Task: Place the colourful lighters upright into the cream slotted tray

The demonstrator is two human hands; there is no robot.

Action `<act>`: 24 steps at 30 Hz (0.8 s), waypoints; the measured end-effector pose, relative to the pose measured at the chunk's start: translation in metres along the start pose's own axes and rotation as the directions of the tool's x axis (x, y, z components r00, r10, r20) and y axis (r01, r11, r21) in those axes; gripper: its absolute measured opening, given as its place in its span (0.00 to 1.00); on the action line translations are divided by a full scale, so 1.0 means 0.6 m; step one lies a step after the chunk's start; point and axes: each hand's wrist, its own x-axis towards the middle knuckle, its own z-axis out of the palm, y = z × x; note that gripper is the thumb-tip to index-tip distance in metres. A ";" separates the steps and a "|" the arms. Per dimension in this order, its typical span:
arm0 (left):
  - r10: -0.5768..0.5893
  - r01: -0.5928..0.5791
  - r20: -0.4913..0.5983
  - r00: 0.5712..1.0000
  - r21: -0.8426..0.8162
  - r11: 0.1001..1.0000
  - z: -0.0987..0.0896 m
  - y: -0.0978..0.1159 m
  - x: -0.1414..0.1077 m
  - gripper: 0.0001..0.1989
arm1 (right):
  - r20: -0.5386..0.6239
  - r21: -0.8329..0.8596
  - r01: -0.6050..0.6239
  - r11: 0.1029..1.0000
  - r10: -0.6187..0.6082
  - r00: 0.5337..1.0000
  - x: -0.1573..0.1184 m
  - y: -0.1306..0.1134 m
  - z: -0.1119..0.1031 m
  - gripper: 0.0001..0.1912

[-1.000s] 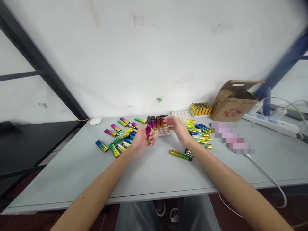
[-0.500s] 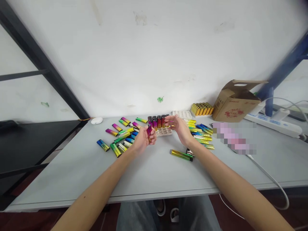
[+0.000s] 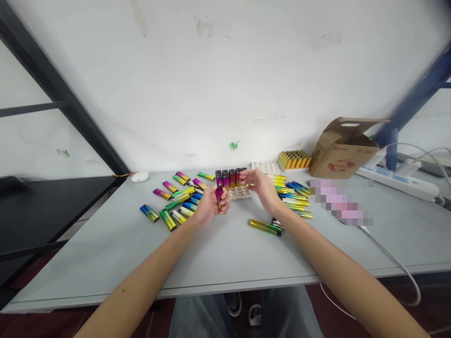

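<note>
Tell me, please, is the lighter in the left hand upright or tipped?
Upright: the magenta-and-gold metallic lighter stands on end in the left hand, its long body pointing up.

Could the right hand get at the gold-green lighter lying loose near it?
Probably yes: the lighter lies close below the right hand, beside its wrist, and nothing shows between them.
</note>
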 end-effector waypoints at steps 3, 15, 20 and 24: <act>-0.011 0.011 0.018 1.000 -0.019 1.000 -0.003 -0.002 0.002 0.19 | 0.000 -0.020 0.006 1.000 -0.006 1.000 0.000 -0.001 0.000 0.26; 0.026 -0.030 0.044 0.999 0.080 0.996 0.002 -0.012 0.002 0.14 | -0.013 -0.054 0.046 0.997 -0.047 0.999 -0.002 -0.004 0.000 0.22; -0.013 0.020 -0.029 0.999 0.243 0.970 0.001 -0.013 0.003 0.16 | 0.079 -0.230 0.143 0.963 -0.128 0.989 -0.010 -0.006 0.004 0.15; 0.010 -0.003 -0.025 1.000 0.246 0.969 -0.001 -0.013 0.005 0.15 | 0.171 -0.328 0.209 0.921 -0.159 0.972 -0.015 -0.003 0.008 0.14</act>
